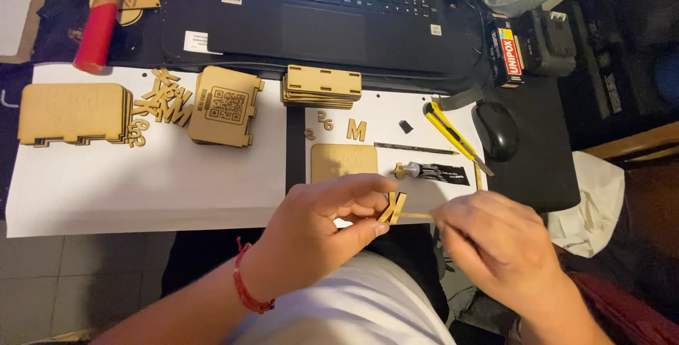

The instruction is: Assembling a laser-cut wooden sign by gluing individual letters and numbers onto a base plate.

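1. Over the lap, the left hand [322,228] is pinching a wooden letter K [391,208].
2. Right hand [495,235], closed narrow, is poking a thin stick [417,215] at it.
3. Risk: the open glue tube [431,172] is lying on the worktop [141,182] near a square plaque [343,161], so a smear looks likely.

Dark desk [552,175], grey tiled floor [71,281] (lower left), wooden chair edge [636,143], dim indoor light

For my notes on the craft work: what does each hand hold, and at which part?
The left hand pinches a wooden letter K at its left edge. The right hand holds a thin stick by its right end.
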